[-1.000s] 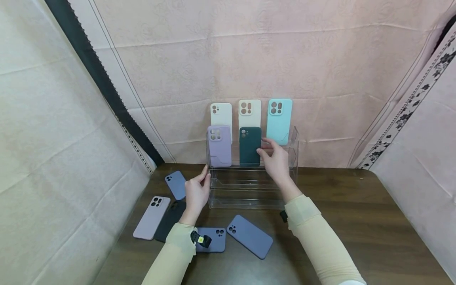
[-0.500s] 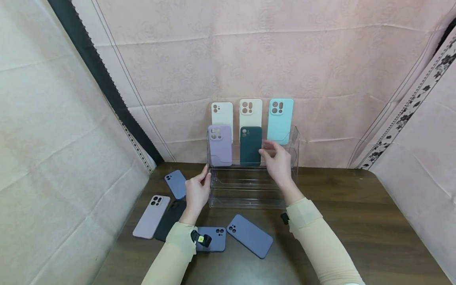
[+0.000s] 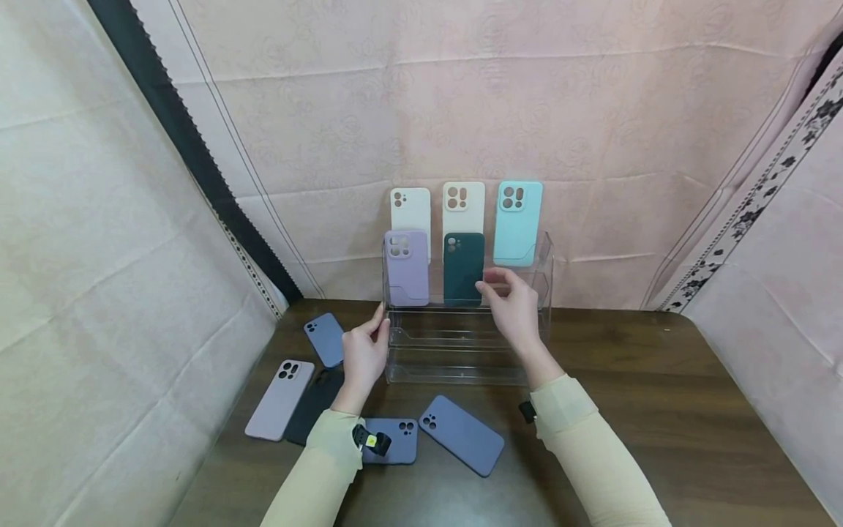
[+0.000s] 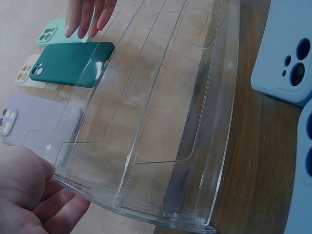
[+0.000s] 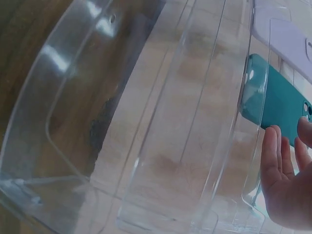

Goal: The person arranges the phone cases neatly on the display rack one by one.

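Note:
A clear tiered display rack stands on the table. My left hand grips its left side edge, thumb in front and fingers behind in the left wrist view. A dark green phone case stands upright in the rack's front upper tier, beside a lilac phone case. My right hand is at the green case's right edge, fingertips close beside it and fingers loosely extended in the right wrist view. Behind stand a white case, a cream case and a turquoise case.
Several phone cases lie on the wooden table: a small blue case, a pale lilac case, a black case, and two blue-grey cases, one beneath the left wrist. A pale cloth hangs behind the rack.
My right hand's fingers have slid slightly down along the green case's right edge. The left hand keeps its place on the rack, and the cases stay where they were.

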Demonstrator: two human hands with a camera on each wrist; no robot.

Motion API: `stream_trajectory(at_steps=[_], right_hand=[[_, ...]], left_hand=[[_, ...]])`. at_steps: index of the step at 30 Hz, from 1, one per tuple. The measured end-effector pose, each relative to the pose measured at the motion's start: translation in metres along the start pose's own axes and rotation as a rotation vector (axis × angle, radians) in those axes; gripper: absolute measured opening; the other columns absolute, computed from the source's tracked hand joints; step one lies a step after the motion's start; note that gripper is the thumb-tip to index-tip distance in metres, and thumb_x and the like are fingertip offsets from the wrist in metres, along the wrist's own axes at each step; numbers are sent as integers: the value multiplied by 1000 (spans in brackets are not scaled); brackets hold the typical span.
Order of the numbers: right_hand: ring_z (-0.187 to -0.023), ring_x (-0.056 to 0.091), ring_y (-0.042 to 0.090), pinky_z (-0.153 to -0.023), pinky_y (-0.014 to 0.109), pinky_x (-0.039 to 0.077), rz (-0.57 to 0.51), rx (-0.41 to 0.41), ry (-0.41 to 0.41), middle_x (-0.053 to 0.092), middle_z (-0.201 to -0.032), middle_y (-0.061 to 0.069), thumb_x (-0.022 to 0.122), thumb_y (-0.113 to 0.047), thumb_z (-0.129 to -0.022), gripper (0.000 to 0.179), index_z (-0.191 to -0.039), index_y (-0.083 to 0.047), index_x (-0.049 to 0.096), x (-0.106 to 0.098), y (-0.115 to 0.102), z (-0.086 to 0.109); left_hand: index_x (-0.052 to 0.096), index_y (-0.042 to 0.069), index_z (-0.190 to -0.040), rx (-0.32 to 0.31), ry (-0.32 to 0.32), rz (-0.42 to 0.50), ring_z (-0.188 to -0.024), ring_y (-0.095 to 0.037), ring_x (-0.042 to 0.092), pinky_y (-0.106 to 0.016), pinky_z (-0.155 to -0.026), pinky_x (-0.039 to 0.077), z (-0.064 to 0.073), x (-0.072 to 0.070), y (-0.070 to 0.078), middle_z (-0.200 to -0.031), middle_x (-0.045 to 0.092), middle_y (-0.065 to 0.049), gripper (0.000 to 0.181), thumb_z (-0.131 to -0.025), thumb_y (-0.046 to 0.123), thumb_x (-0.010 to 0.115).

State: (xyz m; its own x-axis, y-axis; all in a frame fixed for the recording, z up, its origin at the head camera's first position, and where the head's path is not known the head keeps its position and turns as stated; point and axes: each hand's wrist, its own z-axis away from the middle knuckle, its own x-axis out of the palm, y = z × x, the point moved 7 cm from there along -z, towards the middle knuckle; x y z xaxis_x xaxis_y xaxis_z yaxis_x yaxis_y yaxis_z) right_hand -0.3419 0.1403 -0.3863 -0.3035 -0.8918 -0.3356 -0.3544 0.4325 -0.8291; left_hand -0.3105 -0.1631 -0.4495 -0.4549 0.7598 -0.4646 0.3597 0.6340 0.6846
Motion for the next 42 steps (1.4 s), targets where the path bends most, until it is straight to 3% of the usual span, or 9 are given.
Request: stream_trajectory(at_steps=[7, 15, 21, 27, 31, 37, 42], right_hand=[[-102, 75, 24, -89, 46, 61, -62, -23, -27, 76, -119, 4, 79, -23, -101, 30, -128, -9, 74, 1, 3, 21], [-96, 72, 17, -82, 26, 57, -91, -17, -81, 78, -112, 0, 80, -24, -100, 27, -123, -11, 76, 7, 10, 53], [-96, 72, 18, -84, 27, 59, -77, -9, -136, 78, -110, 0, 81, -22, -99, 26, -122, -11, 77, 10, 18, 81], [-95, 72, 16, -85, 28, 59, -54, 26, -197, 79, -107, -2, 82, -21, -97, 24, -119, -13, 78, 9, 30, 100], [-97, 72, 15, -87, 29, 59, -24, 56, -265, 78, -107, -3, 83, -18, -97, 23, -119, -14, 78, 10, 38, 108], [-97, 72, 15, -85, 32, 60, 26, 82, -412, 77, -107, -4, 82, -15, -97, 27, -122, -10, 77, 16, 49, 120], [-101, 72, 17, -86, 34, 60, 39, 91, -566, 78, -113, 4, 81, -17, -98, 31, -127, -9, 75, 26, 57, 133]], left_hand=[[68, 10, -142, -16, -5, -3, -46, -15, 48, -27, -44, 38, -1, -1, 0, -98, 81, -15, 36, -106, 16, 70], [68, 10, -142, -19, -5, 0, -48, -15, 50, -27, -44, 40, 0, -1, 0, -95, 80, -15, 36, -106, 15, 70], [68, 9, -142, -16, -6, -2, -47, -14, 50, -27, -43, 39, 0, 0, 0, -91, 80, -15, 36, -106, 14, 70], [68, 9, -141, -12, -2, 1, -48, -15, 51, -27, -44, 39, -1, 0, 0, -103, 80, -16, 36, -106, 14, 70], [69, 9, -141, -9, 7, 2, -47, -14, 51, -27, -44, 39, 0, 0, 1, -104, 80, -16, 36, -106, 13, 71], [69, 7, -141, 20, 18, -3, -45, -13, 48, -28, -43, 39, 0, -1, 4, -91, 80, -15, 35, -106, 12, 70], [68, 7, -141, 23, 16, 1, -43, -12, 46, -28, -41, 37, 0, -1, 4, -84, 79, -14, 35, -106, 12, 70]])
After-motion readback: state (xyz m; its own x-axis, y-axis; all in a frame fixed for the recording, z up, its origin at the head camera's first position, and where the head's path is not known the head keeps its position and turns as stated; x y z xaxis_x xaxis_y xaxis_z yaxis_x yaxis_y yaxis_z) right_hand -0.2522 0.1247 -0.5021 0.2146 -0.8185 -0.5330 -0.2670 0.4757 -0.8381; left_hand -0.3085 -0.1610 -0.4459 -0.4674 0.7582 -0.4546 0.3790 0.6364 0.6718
